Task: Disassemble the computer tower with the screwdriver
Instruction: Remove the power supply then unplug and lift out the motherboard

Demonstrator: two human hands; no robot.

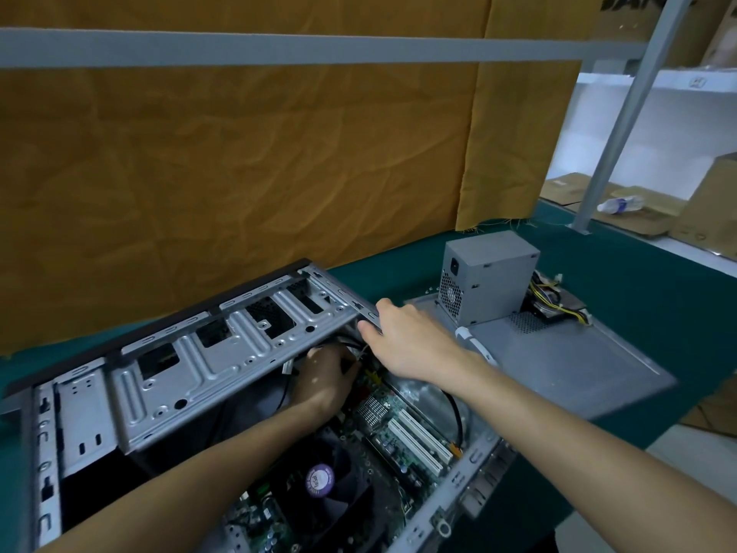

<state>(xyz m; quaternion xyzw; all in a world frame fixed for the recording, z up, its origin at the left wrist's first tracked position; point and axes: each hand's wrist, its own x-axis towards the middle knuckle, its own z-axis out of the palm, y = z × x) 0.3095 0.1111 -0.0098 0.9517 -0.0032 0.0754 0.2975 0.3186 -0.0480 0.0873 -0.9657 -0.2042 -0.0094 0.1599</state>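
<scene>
The open computer tower [207, 349] lies on its side on the green table [622, 297], its motherboard [383, 437] and black CPU fan [319, 478] exposed. My right hand [406, 337] grips the far corner of the tower's metal drive cage frame, thumb over its edge. My left hand [325, 383] reaches inside the case under that frame, fingers curled among cables; what it holds is hidden in shadow. A white-handled tool [476, 345], probably the screwdriver, lies on the removed side panel [566, 361], partly hidden behind my right wrist.
The removed grey power supply [488, 277] stands on the side panel with its cable bundle [554, 301] behind it. An orange cloth [239, 173] hangs behind the table. At the right are cardboard boxes [706, 209], a plastic bottle [620, 204] and a metal shelf post [622, 113].
</scene>
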